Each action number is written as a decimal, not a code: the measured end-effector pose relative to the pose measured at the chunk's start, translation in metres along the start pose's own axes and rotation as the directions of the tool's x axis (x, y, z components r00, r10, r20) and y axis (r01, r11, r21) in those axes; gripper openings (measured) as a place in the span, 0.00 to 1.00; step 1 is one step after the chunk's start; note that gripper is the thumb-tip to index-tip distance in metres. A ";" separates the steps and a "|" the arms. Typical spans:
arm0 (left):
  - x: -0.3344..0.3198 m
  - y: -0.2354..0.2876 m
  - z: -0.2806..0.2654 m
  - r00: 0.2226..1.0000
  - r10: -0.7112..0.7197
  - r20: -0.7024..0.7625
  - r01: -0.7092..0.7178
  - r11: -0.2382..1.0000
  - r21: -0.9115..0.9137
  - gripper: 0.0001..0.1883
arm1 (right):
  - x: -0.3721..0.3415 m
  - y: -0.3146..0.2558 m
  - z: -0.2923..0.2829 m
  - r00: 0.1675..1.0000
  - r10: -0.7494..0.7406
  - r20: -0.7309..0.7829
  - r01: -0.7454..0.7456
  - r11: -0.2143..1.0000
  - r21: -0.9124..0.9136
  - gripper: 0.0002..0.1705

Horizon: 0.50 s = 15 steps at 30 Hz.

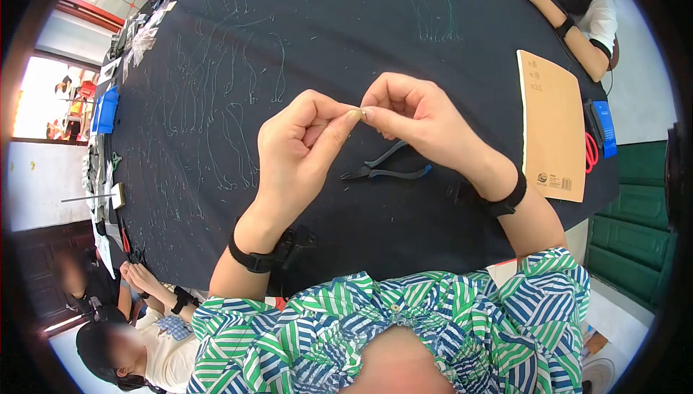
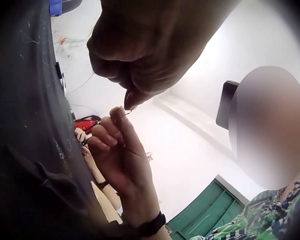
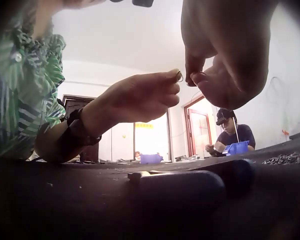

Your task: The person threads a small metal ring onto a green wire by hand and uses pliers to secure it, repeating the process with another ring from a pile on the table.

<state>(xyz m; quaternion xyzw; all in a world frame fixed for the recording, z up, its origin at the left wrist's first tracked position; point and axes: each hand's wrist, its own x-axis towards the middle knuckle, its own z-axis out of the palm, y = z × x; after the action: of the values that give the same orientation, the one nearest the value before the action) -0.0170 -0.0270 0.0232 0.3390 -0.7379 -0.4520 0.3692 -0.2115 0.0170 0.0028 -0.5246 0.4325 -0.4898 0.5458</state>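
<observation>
In the head view both hands meet fingertip to fingertip above the black cloth. A small, thin curved metal piece, ring-like (image 3: 179, 76), shows at the left fingertips in the right wrist view. The left hand (image 1: 296, 152) pinches it between thumb and index finger. From the other side the right hand (image 1: 427, 121) pinches at it too, and in the left wrist view a fine wire end (image 2: 129, 113) shows between the two hands' fingertips. Fingers hide most of the piece. Pliers (image 1: 386, 172) with dark handles lie on the cloth just below the hands.
Strands of thin green thread (image 1: 234, 141) lie spread over the black tablecloth (image 1: 325, 55). At right are a tan notebook (image 1: 552, 127) and red-handled scissors (image 1: 591, 152). A blue box (image 1: 106, 110) stands at the left edge. Other people sit round the table.
</observation>
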 end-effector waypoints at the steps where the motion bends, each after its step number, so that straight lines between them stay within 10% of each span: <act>1: 0.001 -0.001 0.000 1.000 0.012 -0.008 -0.012 1.000 -0.019 0.04 | -0.001 0.002 0.001 1.000 -0.002 0.008 0.002 1.000 -0.004 0.09; 15: 0.000 0.000 -0.001 0.995 0.088 -0.035 -0.085 0.993 0.082 0.03 | -0.011 -0.019 0.012 0.885 -0.465 -0.040 0.371 0.752 -0.545 0.05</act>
<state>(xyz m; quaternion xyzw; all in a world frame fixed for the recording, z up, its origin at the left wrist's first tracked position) -0.0162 -0.0268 0.0233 0.3301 -0.7622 -0.3987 0.3887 -0.2024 0.0301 0.0220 -0.6915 0.4658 -0.5068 0.2192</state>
